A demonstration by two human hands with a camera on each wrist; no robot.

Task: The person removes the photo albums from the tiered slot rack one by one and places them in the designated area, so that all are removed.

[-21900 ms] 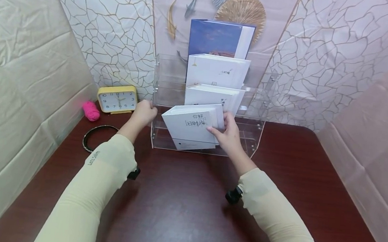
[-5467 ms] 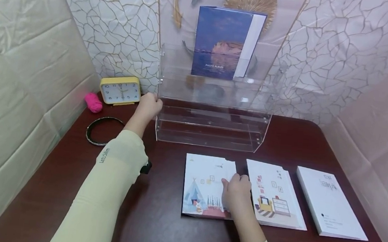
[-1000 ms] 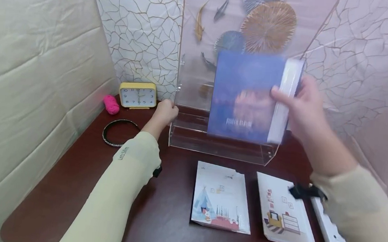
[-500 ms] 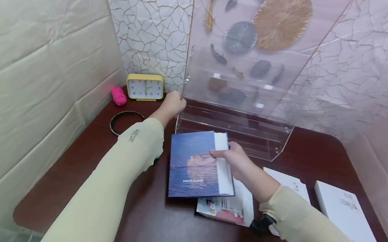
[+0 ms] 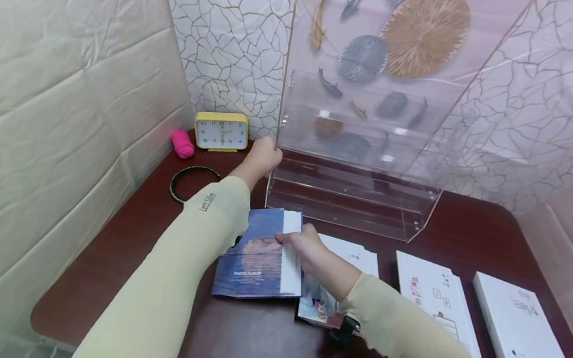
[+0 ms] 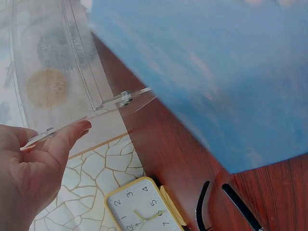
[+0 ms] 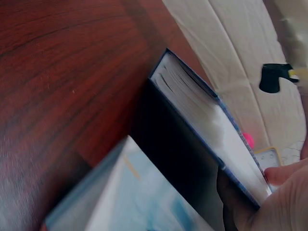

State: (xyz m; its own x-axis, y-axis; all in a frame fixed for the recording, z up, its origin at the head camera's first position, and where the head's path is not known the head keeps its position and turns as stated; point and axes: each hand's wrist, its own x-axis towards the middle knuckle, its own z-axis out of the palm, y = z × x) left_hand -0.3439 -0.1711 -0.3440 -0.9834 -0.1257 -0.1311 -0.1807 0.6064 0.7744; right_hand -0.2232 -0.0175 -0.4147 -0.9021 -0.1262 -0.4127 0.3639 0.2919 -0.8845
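Note:
In the head view my right hand [image 5: 319, 257] grips a blue photo album [image 5: 258, 273] by its white right edge, thumb on the cover. The right wrist view shows the album [image 7: 202, 110] tilted above the tabletop, its pages side-on. My left hand [image 5: 264, 157] pinches the left side edge of a clear acrylic rack [image 5: 345, 212]; the left wrist view shows thumb and fingers of that hand [image 6: 43, 168] on the panel. Beside the album lies a white book with a tent picture [image 5: 313, 301], partly behind my right hand. Two more white books, one illustrated [image 5: 435, 294] and one plainer [image 5: 528, 336], lie further right.
A yellow alarm clock [image 5: 221, 132], a pink yarn bundle [image 5: 182, 144] and a dark ring-shaped band [image 5: 176, 183] are at the back left. Wrinkled cloth walls [image 5: 84, 99] flank the dark red table [image 5: 121, 255]. My left forearm crosses close to the album.
The white books came out of the rack onto the table earlier. Over the last second my right hand has brought the album down from the rack, leftward past the tent book. My left hand stays at the rack.

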